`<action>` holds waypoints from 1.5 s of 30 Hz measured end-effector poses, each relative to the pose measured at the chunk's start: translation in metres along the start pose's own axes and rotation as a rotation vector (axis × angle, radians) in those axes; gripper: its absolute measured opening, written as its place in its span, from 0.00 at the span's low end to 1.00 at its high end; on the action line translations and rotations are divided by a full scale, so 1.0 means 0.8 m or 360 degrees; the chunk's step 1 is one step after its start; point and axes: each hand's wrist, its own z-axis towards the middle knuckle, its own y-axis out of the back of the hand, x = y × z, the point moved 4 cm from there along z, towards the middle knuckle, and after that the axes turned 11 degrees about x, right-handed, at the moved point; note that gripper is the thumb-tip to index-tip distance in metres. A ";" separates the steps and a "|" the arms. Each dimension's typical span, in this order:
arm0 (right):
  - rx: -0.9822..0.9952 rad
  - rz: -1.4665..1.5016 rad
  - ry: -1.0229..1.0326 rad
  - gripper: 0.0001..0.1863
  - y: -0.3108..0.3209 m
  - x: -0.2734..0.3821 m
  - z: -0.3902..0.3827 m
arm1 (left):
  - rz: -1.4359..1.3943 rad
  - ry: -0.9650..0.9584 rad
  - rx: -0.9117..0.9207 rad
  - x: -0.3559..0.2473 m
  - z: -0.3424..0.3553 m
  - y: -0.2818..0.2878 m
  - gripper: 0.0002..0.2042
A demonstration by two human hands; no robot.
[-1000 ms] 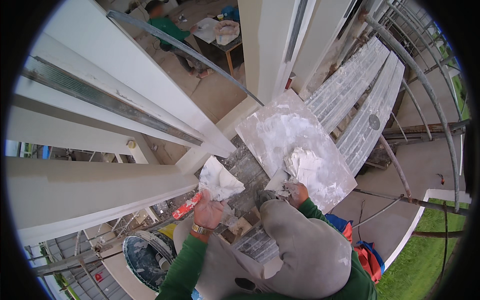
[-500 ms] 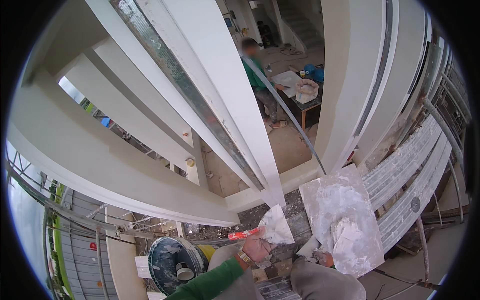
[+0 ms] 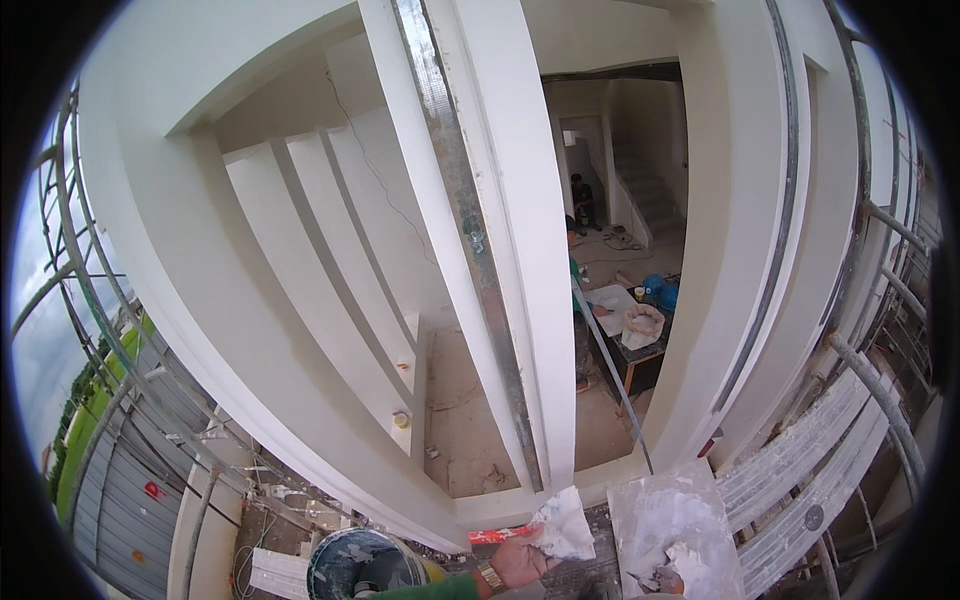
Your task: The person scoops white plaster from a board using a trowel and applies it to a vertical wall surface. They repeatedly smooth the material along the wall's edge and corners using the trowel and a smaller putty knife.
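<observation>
My left hand, with a green sleeve and a gold-coloured watch, grips a wide putty knife. Its red handle points left, and thick white putty coats the blade. To its right lies a pale square board smeared with white putty, a heap of it near the board's lower edge. Over that lower part, my right hand is closed on a second putty knife, of which only a bit of blade shows. At lower left, beside my left forearm, stands a dark putty-stained bucket with a smaller container inside.
White columns rise ahead, one with a bare metal strip. Scaffold pipes and white-stained planks lie to the right. Through the opening, a partly hidden person is at a table with an open sack; another person sits farther back.
The view has tilted upward, so hands, board and bucket appear lower. My right hand and its putty knife have moved onto the board's lower part. My left hand still holds its putty knife.
</observation>
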 end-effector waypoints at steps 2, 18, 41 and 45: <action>-0.0160 0.0307 -0.0037 0.08 0.020 0.031 -0.001 | 0.0009 -0.0011 0.0047 -0.014 -0.002 -0.017 0.23; -0.0078 0.1668 -0.0087 0.02 0.166 0.304 0.106 | 0.0136 -0.0098 0.0286 -0.097 -0.003 -0.178 0.23; 0.0726 0.1826 0.0192 0.10 0.017 0.581 0.103 | 0.2311 -0.0998 -0.0283 -0.200 0.041 -0.225 0.25; 0.0722 0.1828 0.0037 0.09 -0.005 0.596 0.101 | 0.2596 -0.1015 -0.0297 -0.199 0.016 -0.236 0.26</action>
